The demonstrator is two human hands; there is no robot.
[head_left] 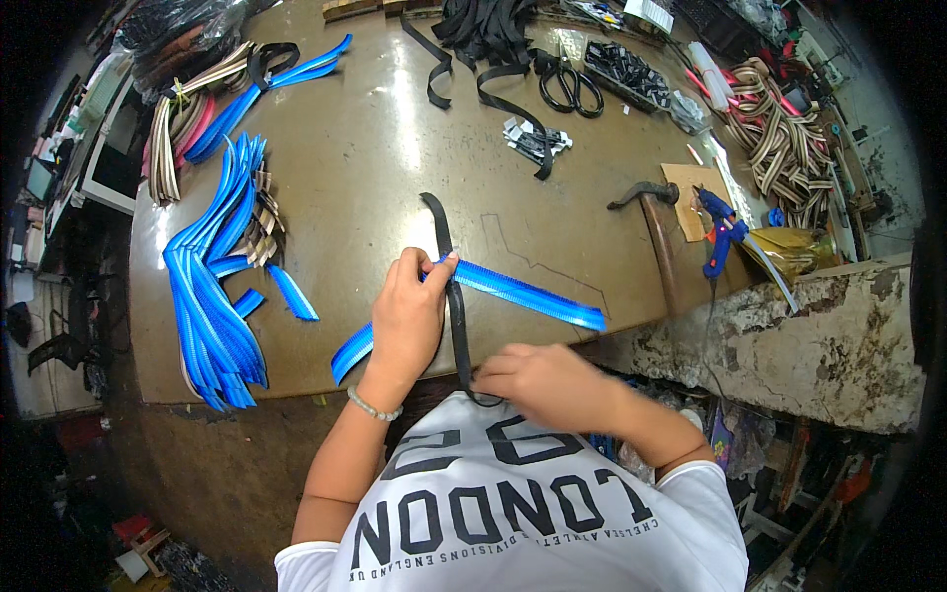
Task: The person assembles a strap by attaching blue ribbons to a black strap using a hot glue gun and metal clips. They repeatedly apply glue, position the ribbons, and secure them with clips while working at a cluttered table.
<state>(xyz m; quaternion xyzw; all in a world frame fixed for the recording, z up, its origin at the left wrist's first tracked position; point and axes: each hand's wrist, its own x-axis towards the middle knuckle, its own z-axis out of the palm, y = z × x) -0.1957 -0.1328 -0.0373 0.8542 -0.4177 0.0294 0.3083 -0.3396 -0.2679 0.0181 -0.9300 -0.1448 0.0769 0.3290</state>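
A blue ribbed strap (528, 296) with a pale stripe lies slantwise near the table's front edge. A narrow black strap (460, 340) crosses it, its far end lying curved on the table. My left hand (409, 311) is closed at the crossing, thumb and fingertips pinching both straps together. Closer to my body, the fingers of my right hand (543, 385) are bent together at the near part of the black strap, which curls below them. That hand is slightly smeared by motion, and its fingertips are partly hidden.
A bundle of blue straps (202, 286) lies at the left. Scissors (570, 91), black straps (483, 30) and a box of black pieces (626, 74) sit at the back. At the right are a hammer (659, 237), a blue glue gun (725, 237) and striped straps (784, 148).
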